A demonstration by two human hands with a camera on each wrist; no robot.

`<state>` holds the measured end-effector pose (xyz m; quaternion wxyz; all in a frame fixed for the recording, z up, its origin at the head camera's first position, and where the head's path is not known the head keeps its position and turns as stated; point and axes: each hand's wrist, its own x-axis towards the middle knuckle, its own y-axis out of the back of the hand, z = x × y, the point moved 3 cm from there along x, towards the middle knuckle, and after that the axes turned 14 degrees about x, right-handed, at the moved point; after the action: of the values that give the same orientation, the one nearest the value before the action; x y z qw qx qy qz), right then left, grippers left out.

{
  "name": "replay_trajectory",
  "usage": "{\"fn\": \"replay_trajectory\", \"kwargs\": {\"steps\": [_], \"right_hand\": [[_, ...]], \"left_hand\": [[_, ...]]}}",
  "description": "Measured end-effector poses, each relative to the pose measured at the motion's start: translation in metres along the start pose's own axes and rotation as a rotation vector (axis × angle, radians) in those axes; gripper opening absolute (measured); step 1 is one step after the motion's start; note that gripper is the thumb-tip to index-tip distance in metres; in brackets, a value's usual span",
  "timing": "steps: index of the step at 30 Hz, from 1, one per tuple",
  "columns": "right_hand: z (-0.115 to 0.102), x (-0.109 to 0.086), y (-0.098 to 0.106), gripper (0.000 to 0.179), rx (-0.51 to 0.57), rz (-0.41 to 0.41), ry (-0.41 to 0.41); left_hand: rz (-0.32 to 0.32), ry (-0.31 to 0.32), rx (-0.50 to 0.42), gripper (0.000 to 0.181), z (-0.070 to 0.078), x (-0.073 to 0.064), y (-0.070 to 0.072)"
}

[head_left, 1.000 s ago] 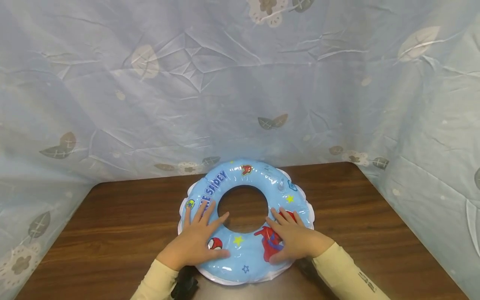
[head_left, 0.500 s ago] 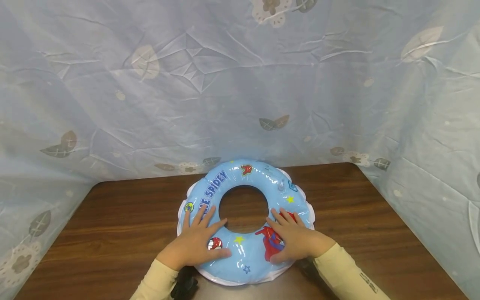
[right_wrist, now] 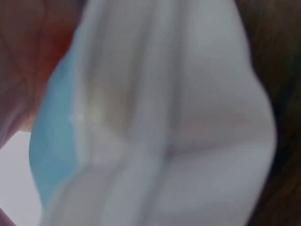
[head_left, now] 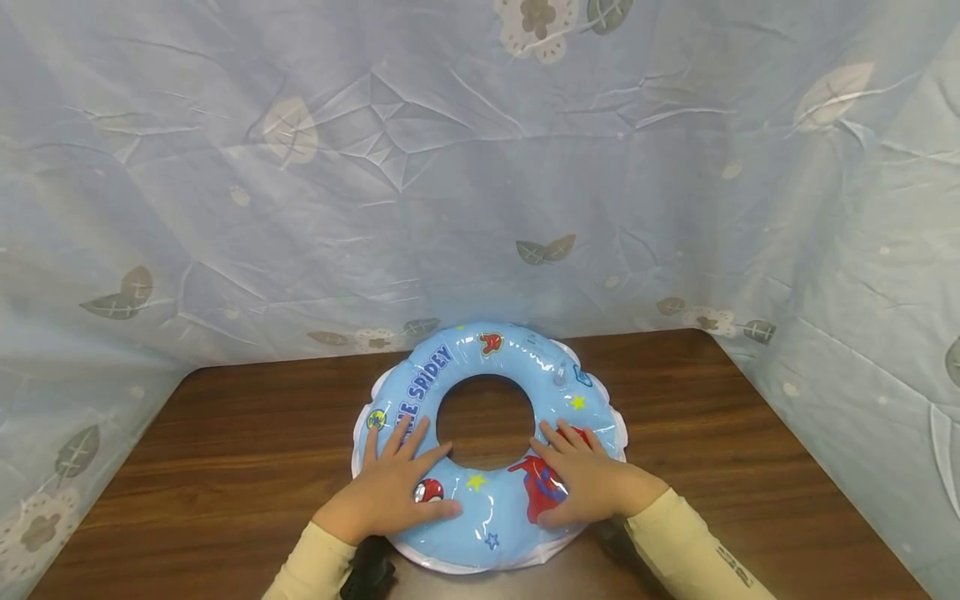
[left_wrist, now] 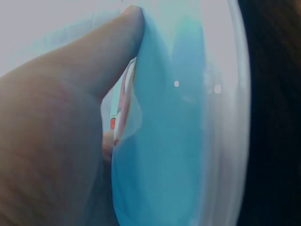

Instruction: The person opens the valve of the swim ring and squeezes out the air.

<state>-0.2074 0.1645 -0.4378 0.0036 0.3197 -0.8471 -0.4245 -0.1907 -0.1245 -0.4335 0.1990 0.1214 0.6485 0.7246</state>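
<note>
A light blue inflatable swim ring [head_left: 491, 529] with a white scalloped edge lies flat on the wooden table, printed with stars, red cartoon figures and lettering. On its near left part rests my left hand [head_left: 393, 487], fingers spread. My right hand [head_left: 588, 479] lies on the near right part, fingers spread over a red figure. In the left wrist view the left thumb [left_wrist: 113, 37] touches the blue plastic. The ring's white edge [right_wrist: 207, 108] fills most of the right wrist view, blurred, with part of the right hand [right_wrist: 28, 61] at the upper left.
The brown wooden table [head_left: 247, 450] extends to both sides of the ring. A pale blue curtain [head_left: 450, 183] with leaf and flower prints hangs behind the table and along its sides. The ring's far side is close to that curtain.
Both hands stay on the ring in nearly the same places. The whole head view has shifted very slightly.
</note>
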Motion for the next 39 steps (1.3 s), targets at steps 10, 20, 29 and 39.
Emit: {"fn": "replay_trajectory", "kwargs": {"steps": [10, 20, 29, 39], "right_hand": [[-0.0009, -0.003, -0.0053, 0.111, 0.025, -0.011, 0.0], [0.0, 0.0015, -0.0052, 0.11, 0.01, -0.004, 0.001], [-0.0004, 0.0, -0.0038, 0.11, 0.014, -0.008, -0.001], [-0.0016, -0.0011, 0.0005, 0.11, 0.016, -0.004, 0.009]], "left_hand": [[-0.011, -0.003, 0.001, 0.088, -0.0003, -0.0038, -0.0049], [-0.009, 0.018, 0.0, 0.089, -0.0024, -0.0031, -0.0054], [-0.011, 0.009, 0.003, 0.09, -0.0021, -0.0019, -0.005], [-0.013, 0.004, -0.003, 0.093, -0.0018, 0.001, -0.0023]]}}
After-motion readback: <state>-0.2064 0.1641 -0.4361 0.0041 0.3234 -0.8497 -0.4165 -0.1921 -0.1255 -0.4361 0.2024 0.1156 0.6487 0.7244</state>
